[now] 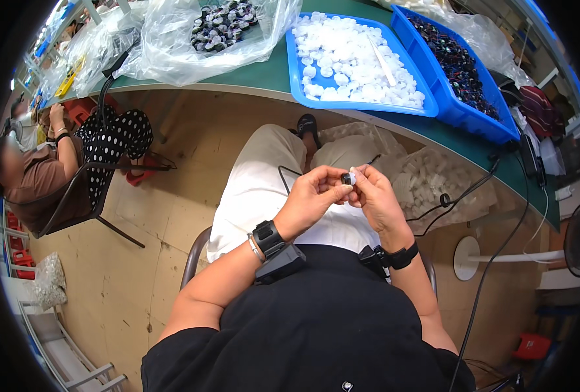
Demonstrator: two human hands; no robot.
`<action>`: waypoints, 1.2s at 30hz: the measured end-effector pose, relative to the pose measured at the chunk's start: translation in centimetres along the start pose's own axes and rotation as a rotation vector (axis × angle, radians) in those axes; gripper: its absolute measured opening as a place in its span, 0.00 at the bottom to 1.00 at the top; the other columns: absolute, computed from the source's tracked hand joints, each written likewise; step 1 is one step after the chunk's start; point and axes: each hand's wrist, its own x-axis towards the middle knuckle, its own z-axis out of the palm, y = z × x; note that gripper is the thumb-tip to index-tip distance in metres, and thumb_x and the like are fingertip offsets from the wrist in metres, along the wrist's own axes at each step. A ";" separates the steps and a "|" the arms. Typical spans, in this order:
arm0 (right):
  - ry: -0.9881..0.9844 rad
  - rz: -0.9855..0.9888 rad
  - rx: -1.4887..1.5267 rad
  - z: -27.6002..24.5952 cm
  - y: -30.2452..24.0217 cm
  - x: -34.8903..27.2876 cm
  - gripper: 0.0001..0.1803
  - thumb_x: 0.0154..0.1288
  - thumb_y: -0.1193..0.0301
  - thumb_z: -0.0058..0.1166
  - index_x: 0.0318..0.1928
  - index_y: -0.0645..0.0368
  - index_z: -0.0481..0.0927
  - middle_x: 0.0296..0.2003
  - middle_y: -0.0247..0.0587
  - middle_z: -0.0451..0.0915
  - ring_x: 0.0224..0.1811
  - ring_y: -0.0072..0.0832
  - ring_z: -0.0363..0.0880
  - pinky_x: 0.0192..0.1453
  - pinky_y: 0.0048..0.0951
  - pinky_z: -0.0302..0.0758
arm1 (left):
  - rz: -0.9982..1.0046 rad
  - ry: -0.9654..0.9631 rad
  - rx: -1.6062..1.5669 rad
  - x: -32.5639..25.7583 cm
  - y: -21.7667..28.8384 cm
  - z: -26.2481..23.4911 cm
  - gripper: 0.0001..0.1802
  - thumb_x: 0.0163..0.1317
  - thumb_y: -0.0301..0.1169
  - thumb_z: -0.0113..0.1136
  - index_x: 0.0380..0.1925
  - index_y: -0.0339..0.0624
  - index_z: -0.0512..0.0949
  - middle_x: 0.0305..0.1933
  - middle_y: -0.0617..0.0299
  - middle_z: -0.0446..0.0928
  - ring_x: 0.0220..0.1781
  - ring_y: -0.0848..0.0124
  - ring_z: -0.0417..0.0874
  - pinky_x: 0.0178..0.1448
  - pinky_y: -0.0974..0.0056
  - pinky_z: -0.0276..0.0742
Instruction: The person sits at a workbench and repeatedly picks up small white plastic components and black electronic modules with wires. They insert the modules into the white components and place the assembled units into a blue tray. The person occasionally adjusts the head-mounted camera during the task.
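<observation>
Above my lap, my left hand [311, 201] is closed in a pinch on a small black round part [346, 178]. My right hand [379, 195] meets it fingertip to fingertip, pinching a small white piece [353, 176] pressed against the black part. Fingers hide much of both, so I cannot tell whether they are joined. Beyond my hands, a shallow blue tray [362, 108] on the green table holds many small translucent white pieces [394, 62] and a long white strip [383, 60].
A deeper blue bin [460, 116] of dark small parts stands right of the tray. Clear plastic [166, 52] with black-and-silver discs [224, 26] lies left. Below the table sits a bag of white pieces [427, 179]. Cables [447, 201] hang right. A seated person [48, 173] is at left.
</observation>
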 end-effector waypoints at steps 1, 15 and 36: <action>0.001 -0.002 -0.009 0.0 0.0 0.0 0.09 0.74 0.68 0.45 0.38 0.60 0.71 0.26 0.30 0.72 0.23 0.14 0.67 0.25 0.16 0.64 | 0.006 -0.001 0.015 0.0 -0.1 -0.1 0.14 0.65 0.27 0.60 0.49 0.33 0.75 0.40 0.59 0.80 0.39 0.76 0.81 0.45 0.70 0.79; 0.104 -0.242 -0.288 1.1 0.8 -0.2 0.10 0.74 0.69 0.46 0.36 0.61 0.68 0.26 0.28 0.70 0.24 0.13 0.63 0.27 0.18 0.63 | -0.047 0.016 -0.024 0.2 -0.1 -0.2 0.14 0.66 0.27 0.58 0.49 0.31 0.74 0.41 0.57 0.80 0.40 0.73 0.83 0.47 0.68 0.81; 0.045 -1.004 -1.382 1.3 -1.2 -0.7 0.13 0.58 0.66 0.62 0.36 0.62 0.77 0.31 0.42 0.78 0.30 0.40 0.78 0.33 0.37 0.74 | -0.473 -0.108 -0.686 0.3 -0.4 -0.8 0.17 0.69 0.45 0.54 0.45 0.44 0.78 0.41 0.65 0.79 0.41 0.74 0.78 0.51 0.66 0.75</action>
